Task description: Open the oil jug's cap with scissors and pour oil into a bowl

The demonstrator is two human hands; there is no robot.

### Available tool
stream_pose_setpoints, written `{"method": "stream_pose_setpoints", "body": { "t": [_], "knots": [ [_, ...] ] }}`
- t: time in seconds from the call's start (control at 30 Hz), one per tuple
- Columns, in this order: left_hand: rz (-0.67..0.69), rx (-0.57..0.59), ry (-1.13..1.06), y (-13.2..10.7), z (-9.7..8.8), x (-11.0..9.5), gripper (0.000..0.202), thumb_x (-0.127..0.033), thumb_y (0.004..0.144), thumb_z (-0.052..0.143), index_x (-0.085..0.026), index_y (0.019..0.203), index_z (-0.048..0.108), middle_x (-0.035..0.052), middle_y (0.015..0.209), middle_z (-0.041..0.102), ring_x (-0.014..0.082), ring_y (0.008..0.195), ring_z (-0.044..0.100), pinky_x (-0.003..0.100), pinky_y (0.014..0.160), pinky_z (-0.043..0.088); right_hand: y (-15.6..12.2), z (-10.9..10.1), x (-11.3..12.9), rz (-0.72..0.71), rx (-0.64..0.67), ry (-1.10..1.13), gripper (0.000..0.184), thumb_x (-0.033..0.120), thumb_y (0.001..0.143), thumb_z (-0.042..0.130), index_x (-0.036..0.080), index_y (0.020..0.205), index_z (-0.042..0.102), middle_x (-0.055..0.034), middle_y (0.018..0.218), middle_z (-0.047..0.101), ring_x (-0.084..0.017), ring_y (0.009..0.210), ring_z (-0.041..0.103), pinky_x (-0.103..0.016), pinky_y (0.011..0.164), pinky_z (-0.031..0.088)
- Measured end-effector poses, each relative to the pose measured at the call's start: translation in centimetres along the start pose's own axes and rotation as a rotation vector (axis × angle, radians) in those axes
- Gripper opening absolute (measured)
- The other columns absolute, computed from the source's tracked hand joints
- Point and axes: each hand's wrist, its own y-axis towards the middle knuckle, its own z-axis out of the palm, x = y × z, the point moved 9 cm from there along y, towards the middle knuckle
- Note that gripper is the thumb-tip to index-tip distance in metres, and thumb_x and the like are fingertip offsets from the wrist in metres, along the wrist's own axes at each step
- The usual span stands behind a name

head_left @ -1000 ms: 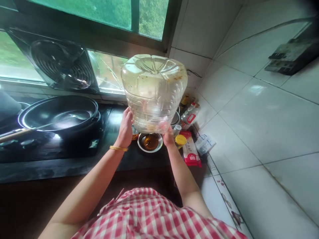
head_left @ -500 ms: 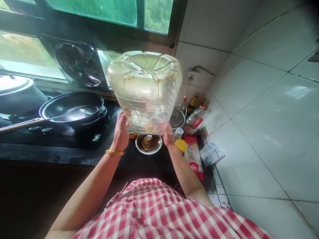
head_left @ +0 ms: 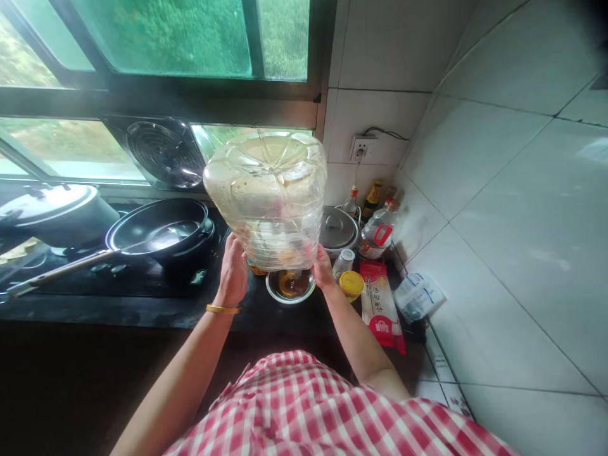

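Note:
A large clear plastic jug (head_left: 268,193) is held upside down, its base toward me and its neck hidden below. My left hand (head_left: 234,269) grips its left side, a gold bangle on the wrist. My right hand (head_left: 323,269) holds its lower right side. Directly under the jug sits a small steel bowl (head_left: 291,286) with amber oil in it, on the dark counter (head_left: 142,310).
A black wok (head_left: 161,229) with a long-handled ladle sits on the stove to the left, a lidded pot (head_left: 52,212) beyond it. Right of the bowl are a yellow-lidded jar (head_left: 351,285), a red noodle packet (head_left: 380,307), bottles (head_left: 377,225) and a lidded pot (head_left: 338,228). Tiled wall on the right.
The view has swung left and up, showing more window and stove. The jug stays upside down over the bowl in both hands.

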Motion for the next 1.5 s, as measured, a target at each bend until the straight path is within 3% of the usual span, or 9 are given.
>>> {"method": "stream_pose_setpoints", "body": {
  "t": [0.6, 0.9, 1.5],
  "knots": [
    [-0.034, -0.007, 0.071, -0.9, -1.2, -0.8, 0.043, -0.049, 0.088, 0.046, -0.024, 0.122, 0.052, 0.0060, 0.131, 0.053, 0.0237, 0.123, 0.046, 0.039, 0.100, 0.038, 0.1, 0.6, -1.3, 0.028, 0.003, -0.020, 0.039, 0.043, 0.067, 0.071, 0.022, 0.098, 0.058, -0.0016, 0.094, 0.068, -0.018, 0.085, 0.063, -0.034, 0.079, 0.051],
    [-0.045, -0.019, 0.064, -1.1, -1.4, -0.5, 0.042, -0.049, 0.087, 0.048, -0.023, 0.120, 0.053, 0.0062, 0.129, 0.054, 0.0237, 0.120, 0.048, 0.040, 0.100, 0.038, 0.1, 0.3, -1.7, 0.037, -0.003, -0.009, 0.032, 0.037, 0.066, 0.073, 0.022, 0.091, 0.060, 0.0021, 0.082, 0.066, -0.014, 0.073, 0.060, -0.029, 0.073, 0.049],
    [-0.054, -0.040, 0.099, -1.5, -1.6, -0.4, 0.044, -0.052, 0.085, 0.049, -0.023, 0.118, 0.054, 0.0063, 0.132, 0.052, 0.0248, 0.122, 0.046, 0.039, 0.099, 0.038, 0.2, 0.0, -2.2, 0.051, -0.007, -0.038, 0.035, 0.040, 0.067, 0.071, 0.022, 0.096, 0.059, 0.0003, 0.088, 0.066, -0.015, 0.077, 0.060, -0.032, 0.075, 0.050]
  ]
}}
